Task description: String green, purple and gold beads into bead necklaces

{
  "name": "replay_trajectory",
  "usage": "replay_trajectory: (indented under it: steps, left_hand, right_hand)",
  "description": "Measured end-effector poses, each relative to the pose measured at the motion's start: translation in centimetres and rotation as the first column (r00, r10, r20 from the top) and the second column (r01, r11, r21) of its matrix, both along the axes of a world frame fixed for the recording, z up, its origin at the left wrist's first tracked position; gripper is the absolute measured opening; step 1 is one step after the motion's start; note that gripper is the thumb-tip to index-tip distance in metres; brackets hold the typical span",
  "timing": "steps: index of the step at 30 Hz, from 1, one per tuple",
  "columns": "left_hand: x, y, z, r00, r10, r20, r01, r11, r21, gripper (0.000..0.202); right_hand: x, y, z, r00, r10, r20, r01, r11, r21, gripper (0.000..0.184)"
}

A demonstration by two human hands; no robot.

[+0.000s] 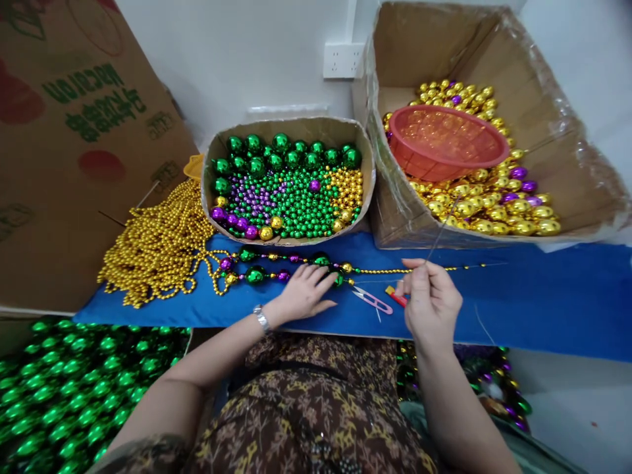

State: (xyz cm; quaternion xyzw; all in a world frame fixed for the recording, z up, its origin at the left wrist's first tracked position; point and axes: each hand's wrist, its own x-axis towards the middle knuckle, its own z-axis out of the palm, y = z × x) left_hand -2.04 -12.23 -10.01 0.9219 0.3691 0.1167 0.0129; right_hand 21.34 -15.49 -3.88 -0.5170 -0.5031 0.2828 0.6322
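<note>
My left hand (305,294) lies on the blue table (543,296) with fingers spread, its fingertips resting on a large green bead (337,277) at the end of a bead strand (276,266) of green, purple and gold beads. My right hand (428,297) is pinched closed on a thin threading needle (439,234) that points up and away. A line of small gold beads (390,270) runs between the hands and on past my right hand. Small thread snips (371,299) and a red tool (395,296) lie just left of my right hand.
A cardboard tray of mixed beads (289,187) stands behind the strand. A big box of gold beads (494,197) holds a red plastic basket (444,141). A heap of gold bead strands (155,247) lies at the left. Green beads (74,388) fill a bin below the table.
</note>
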Motion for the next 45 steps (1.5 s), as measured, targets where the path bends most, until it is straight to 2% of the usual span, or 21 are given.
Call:
replay_trajectory:
  steps: [3,6,9,14,18,21,24,25,28,30,32,35,38,40,42,43,44,45]
  left_hand:
    - [4.0,0.3,-0.8,0.999,-0.036,0.023,0.034,0.998,0.047,0.055]
    - [5.6,1.0,-1.8,1.0,-0.023,-0.002,0.023,0.999,0.044,0.039]
    - [5.4,1.6,-2.6,1.0,-0.003,-0.022,0.003,1.0,0.012,0.03]
    - [4.2,1.8,-3.0,1.0,0.025,-0.011,-0.025,1.0,0.009,0.031]
    - [4.0,1.4,-2.6,0.999,0.022,-0.04,-0.022,1.0,0.002,0.029]
    - [3.6,0.6,-1.4,0.999,-0.013,0.039,0.012,1.0,0.025,0.034]
    - [1.8,0.6,1.2,0.973,-0.049,0.224,0.029,0.995,0.09,0.034]
    - [0.9,1.0,2.4,0.958,-0.034,0.283,0.001,0.993,0.116,0.03]
    - [-2.5,3.8,5.9,0.917,0.123,0.381,-0.205,0.961,0.183,0.024]
    - [-4.6,6.4,7.5,0.911,0.295,0.288,-0.356,0.916,0.185,0.027]
    - [-6.3,8.9,8.2,0.918,0.389,0.076,-0.396,0.909,0.132,0.03]
    - [-7.6,11.7,8.0,0.901,0.384,-0.204,-0.397,0.917,-0.027,0.031]
    - [-7.7,12.8,7.4,0.887,0.37,-0.275,-0.414,0.902,-0.122,0.033]
    - [-7.5,12.7,7.3,0.901,0.398,-0.174,-0.424,0.893,-0.149,0.03]
    - [-7.0,12.1,7.5,0.881,0.465,0.085,-0.438,0.871,-0.224,0.026]
    - [-6.7,11.6,7.7,0.827,0.499,0.26,-0.419,0.854,-0.308,0.025]
    - [-6.3,11.0,8.0,0.73,0.53,0.431,-0.36,0.835,-0.417,0.025]
    - [-5.9,10.3,8.2,0.6,0.561,0.57,-0.256,0.81,-0.528,0.026]
  right_hand:
    - [-0.7,-0.2,0.2,0.997,0.056,-0.049,-0.057,0.998,-0.018,0.025]
    - [-0.3,-0.1,0.7,0.992,0.044,-0.116,-0.044,0.999,0.002,0.024]
    - [1.6,0.5,1.3,0.982,-0.074,-0.176,0.087,0.994,0.064,0.024]
    - [5.5,1.6,2.4,0.919,-0.292,-0.266,0.34,0.927,0.158,0.023]
    - [5.4,1.3,2.9,0.927,-0.302,-0.22,0.342,0.924,0.17,0.019]
    - [3.7,0.4,2.6,0.963,-0.223,-0.151,0.246,0.958,0.149,0.022]
    - [1.9,-0.4,1.5,0.996,-0.091,-0.024,0.092,0.994,0.056,0.024]
    - [1.3,-0.6,1.0,0.998,-0.045,0.041,0.044,0.999,0.015,0.024]
    - [-0.2,-1.0,-0.2,0.971,0.08,0.224,-0.062,0.994,-0.087,0.026]
    - [-1.2,-0.9,-0.8,0.942,0.155,0.297,-0.123,0.984,-0.126,0.028]
    - [-2.1,-0.8,-1.1,0.905,0.229,0.359,-0.185,0.971,-0.154,0.029]
    - [-2.9,-0.6,-1.5,0.848,0.303,0.436,-0.251,0.952,-0.173,0.03]
    - [-3.0,-0.6,-1.7,0.827,0.302,0.473,-0.252,0.953,-0.167,0.03]
    - [-2.8,-0.7,-1.7,0.827,0.279,0.488,-0.229,0.96,-0.161,0.03]
    - [-2.6,-0.8,-1.6,0.827,0.255,0.501,-0.204,0.967,-0.156,0.029]
    - [-2.6,-0.9,-1.6,0.826,0.249,0.506,-0.199,0.968,-0.152,0.029]
    - [-2.6,-0.9,-1.6,0.823,0.25,0.51,-0.202,0.968,-0.147,0.029]
    - [-2.8,-1.0,-1.6,0.817,0.258,0.516,-0.216,0.966,-0.142,0.029]
